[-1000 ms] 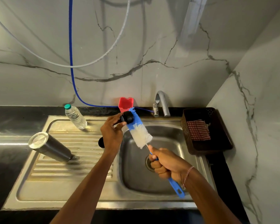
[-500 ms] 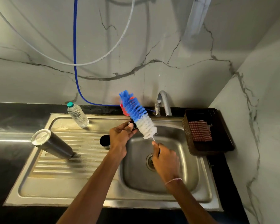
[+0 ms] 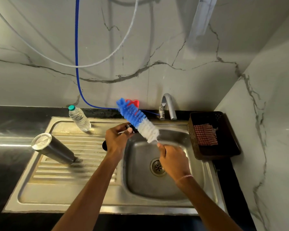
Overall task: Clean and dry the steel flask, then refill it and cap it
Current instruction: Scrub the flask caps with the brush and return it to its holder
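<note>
Two grips, both clamped: left hand (image 3: 117, 139) around black cap (image 3: 104, 145), right hand (image 3: 172, 157) around bottle brush (image 3: 138, 121); water bottle (image 3: 79, 119) label unreadable.

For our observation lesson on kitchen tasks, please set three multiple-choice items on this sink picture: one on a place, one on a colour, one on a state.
1. Where is the steel flask?
A. in the basin
B. on the drainboard, left of the basin
C. in the basket

2. What colours are the bristles of the bottle brush?
A. blue and white
B. green and yellow
C. all black

3. The plastic bottle is:
A. open
B. crushed flat
C. capped

Answers:
1 B: it rests on the ribbed drainboard.
2 A: blue at the tip, white nearer the handle.
3 C: a teal cap sits on its neck.
</note>
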`<state>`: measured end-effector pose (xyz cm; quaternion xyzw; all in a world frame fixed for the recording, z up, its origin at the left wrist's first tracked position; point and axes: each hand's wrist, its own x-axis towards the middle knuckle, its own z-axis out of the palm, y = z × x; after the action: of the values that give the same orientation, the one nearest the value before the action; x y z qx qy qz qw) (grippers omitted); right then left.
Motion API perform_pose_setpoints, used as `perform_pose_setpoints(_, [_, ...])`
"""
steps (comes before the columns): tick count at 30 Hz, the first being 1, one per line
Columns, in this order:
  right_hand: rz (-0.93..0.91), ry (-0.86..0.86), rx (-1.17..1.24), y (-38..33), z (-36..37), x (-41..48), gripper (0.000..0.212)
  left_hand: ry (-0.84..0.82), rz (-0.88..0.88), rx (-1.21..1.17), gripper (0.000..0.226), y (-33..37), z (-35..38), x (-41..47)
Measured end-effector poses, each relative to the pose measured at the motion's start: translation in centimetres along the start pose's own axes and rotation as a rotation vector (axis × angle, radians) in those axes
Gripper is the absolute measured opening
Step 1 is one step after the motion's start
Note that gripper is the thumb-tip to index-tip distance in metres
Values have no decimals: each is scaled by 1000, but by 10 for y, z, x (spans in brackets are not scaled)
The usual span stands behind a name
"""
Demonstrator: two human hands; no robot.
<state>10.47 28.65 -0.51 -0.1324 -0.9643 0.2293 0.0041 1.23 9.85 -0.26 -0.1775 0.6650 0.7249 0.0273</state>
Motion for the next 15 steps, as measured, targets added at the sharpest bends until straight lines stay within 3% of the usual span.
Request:
perform_pose_setpoints(3, [50,-73,24,18,0,-21,53,12,50,24,28,4,-19,12])
perform_pose_setpoints(7, [112,-117,117,4,7,3,61,-125,105,82,31,5,-7,-3])
perform_pose_setpoints(10, [121,-130,255,3,-4,11,63,-186,117,68,36,14,-7,-4])
perform_pose_setpoints(15, [121,-306,491,13,-10,-16,56,-266,185,0,41,14,-20,2])
